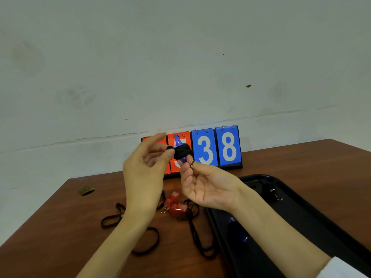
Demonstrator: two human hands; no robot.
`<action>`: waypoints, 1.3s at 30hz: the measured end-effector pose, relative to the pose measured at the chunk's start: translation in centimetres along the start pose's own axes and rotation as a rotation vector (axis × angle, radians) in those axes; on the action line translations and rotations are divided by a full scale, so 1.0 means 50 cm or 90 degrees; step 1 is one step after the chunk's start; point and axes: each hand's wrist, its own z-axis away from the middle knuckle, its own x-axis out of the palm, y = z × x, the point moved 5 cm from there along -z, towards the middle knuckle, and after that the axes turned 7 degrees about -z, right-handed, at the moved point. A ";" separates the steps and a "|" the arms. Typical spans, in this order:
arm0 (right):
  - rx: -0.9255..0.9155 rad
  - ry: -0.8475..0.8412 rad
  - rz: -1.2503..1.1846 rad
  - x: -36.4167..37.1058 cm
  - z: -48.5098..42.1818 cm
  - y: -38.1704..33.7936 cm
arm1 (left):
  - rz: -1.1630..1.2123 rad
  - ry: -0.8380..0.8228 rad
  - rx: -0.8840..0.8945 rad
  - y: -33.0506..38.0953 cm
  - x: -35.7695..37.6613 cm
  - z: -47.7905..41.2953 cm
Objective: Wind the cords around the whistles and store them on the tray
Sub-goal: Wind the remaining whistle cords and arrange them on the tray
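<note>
I hold a blue whistle (pixel 177 141) up in front of the scoreboard, its black cord (pixel 183 151) wound round its body. My right hand (pixel 202 183) pinches the whistle's lower end, with the key ring at its fingertips. My left hand (pixel 146 167) pinches the cord end at the bundle's left side between thumb and forefinger. Two red whistles (pixel 176 205) lie on the table below, their black cords (pixel 128 233) sprawled loose. On the black tray (pixel 313 215) at the right lie a wound blue whistle (pixel 239 231) and a black one (pixel 271 191).
A flip scoreboard (pixel 216 149) with red and blue cards stands at the back of the brown table against the wall. A round cable hole (pixel 86 190) sits in the tabletop at the left. The tray reaches the table's right front.
</note>
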 end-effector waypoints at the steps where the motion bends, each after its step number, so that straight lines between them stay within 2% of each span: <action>1: 0.003 -0.007 -0.009 0.000 0.001 0.001 | -0.002 0.016 0.010 0.003 -0.003 -0.001; 4: 0.011 -0.017 -0.017 0.000 0.001 0.000 | -0.071 0.028 0.068 0.007 -0.007 -0.001; 7: 0.011 -0.014 -0.021 0.000 0.000 0.001 | -0.192 0.023 0.196 0.012 -0.010 0.001; 9: 0.003 0.010 -0.007 -0.001 0.002 0.002 | -0.253 0.013 0.279 0.012 -0.005 0.005; 13: -0.015 0.081 0.041 -0.010 0.005 -0.002 | -0.371 -0.028 0.372 0.000 0.004 0.001; 17: -0.039 0.126 0.069 -0.022 0.002 -0.010 | -0.551 -0.083 0.542 -0.008 0.010 0.002; 19: -0.047 0.143 0.091 -0.025 0.002 -0.013 | -0.596 -0.090 0.567 -0.008 0.013 0.005; 24: -0.070 0.185 0.138 -0.027 0.005 -0.013 | -0.599 -0.065 0.511 -0.004 0.025 0.006; 31: -0.094 0.189 0.062 -0.019 0.005 0.005 | -0.530 0.013 0.507 -0.013 0.016 0.017; 33: -0.093 0.182 0.067 -0.015 0.009 0.001 | -0.464 -0.002 0.402 -0.007 0.014 0.015; 37: -0.102 0.171 0.071 -0.006 0.012 -0.004 | -0.128 0.005 0.081 -0.020 0.005 0.011; 39: -0.099 0.167 0.076 -0.003 0.013 -0.001 | -0.033 0.014 0.023 -0.031 0.002 0.009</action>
